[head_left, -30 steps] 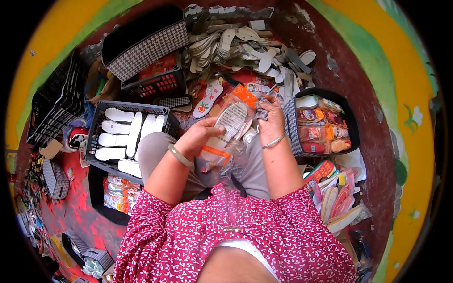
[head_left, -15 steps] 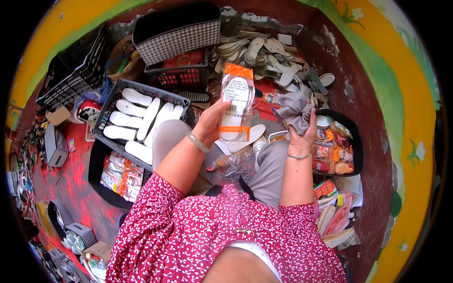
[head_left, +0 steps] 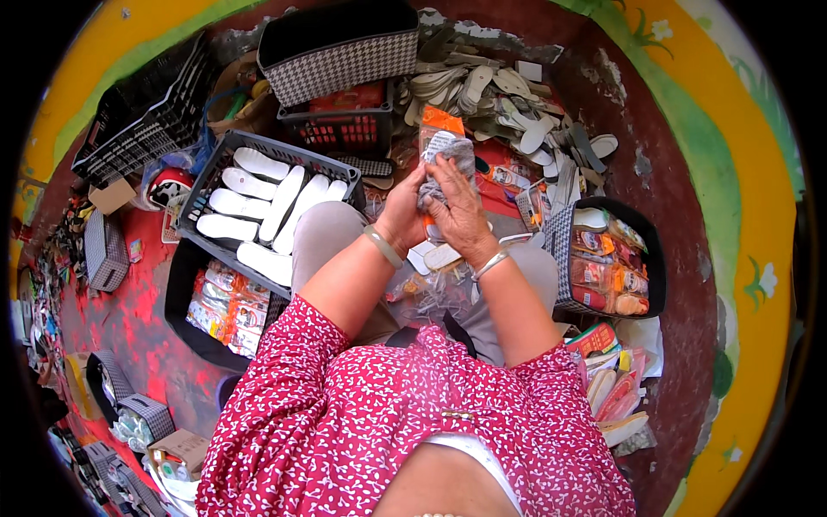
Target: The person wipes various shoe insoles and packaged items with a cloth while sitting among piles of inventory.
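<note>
In front of my knees, my left hand (head_left: 402,207) grips a pack of insoles (head_left: 441,119), a clear bag with orange bands, held upright. My right hand (head_left: 462,212) presses a crumpled grey cloth (head_left: 460,153) against the face of the pack, covering most of it. The two hands are close together, and the left fingers are partly hidden behind the pack. Loose pale insoles (head_left: 443,256) and clear plastic scraps (head_left: 431,297) lie below, between my legs.
To the left, a dark crate (head_left: 194,226) holds white insoles; below it is a black bin (head_left: 177,302) of packaged ones. On the right stands a checked bin (head_left: 562,258) with orange packs. A heap of insoles (head_left: 508,95) lies by the wall, beside a checked box (head_left: 345,65).
My right hand has moved left with the grey cloth and now lays it over the pack. The left hand has stayed near its place, still holding the pack. The view has shifted slightly.
</note>
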{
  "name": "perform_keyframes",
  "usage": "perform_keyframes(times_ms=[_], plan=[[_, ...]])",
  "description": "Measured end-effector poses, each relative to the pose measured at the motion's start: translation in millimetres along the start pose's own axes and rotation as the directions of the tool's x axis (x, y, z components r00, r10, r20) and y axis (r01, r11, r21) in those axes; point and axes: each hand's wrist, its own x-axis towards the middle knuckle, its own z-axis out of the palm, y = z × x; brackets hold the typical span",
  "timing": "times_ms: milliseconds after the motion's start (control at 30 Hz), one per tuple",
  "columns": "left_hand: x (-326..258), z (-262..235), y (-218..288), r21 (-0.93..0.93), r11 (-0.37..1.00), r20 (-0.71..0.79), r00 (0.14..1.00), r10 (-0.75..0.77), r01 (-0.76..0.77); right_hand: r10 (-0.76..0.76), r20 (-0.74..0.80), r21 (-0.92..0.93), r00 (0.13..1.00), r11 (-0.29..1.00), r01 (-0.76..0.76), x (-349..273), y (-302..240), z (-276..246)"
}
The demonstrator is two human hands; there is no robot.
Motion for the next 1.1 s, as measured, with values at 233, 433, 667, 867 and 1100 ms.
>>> perform_keyframes(times_ms=[233,433,667,867,1100], plan=[[-5,9,17,0.019,0.978,-0.013,0.978,0.207,-0.207,-0.059,0.145,0.265,0.988,0.964,0.019,-18,-34,-4],[-4,0,15,0.131,0.976,0.020,0.985,0.172,-0.173,-0.123,0.181,-0.023,0.976,0.991,0.129,-22,-35,-7],[-19,22,-6,-0.107,0.992,0.111,0.992,-0.053,0.065,-0.041,0.040,-0.168,0.998,0.985,0.047,11,5,-2],[-12,20,-10,-0.088,0.985,0.301,0.946,-0.118,0.151,0.065,-0.041,-0.237,0.997,0.969,-0.073,37,21,-9],[-10,13,-17,0.144,0.986,0.162,0.981,-0.104,0.080,0.487,-0.150,0.061,0.860,0.873,-0.484,43,87,-35]])
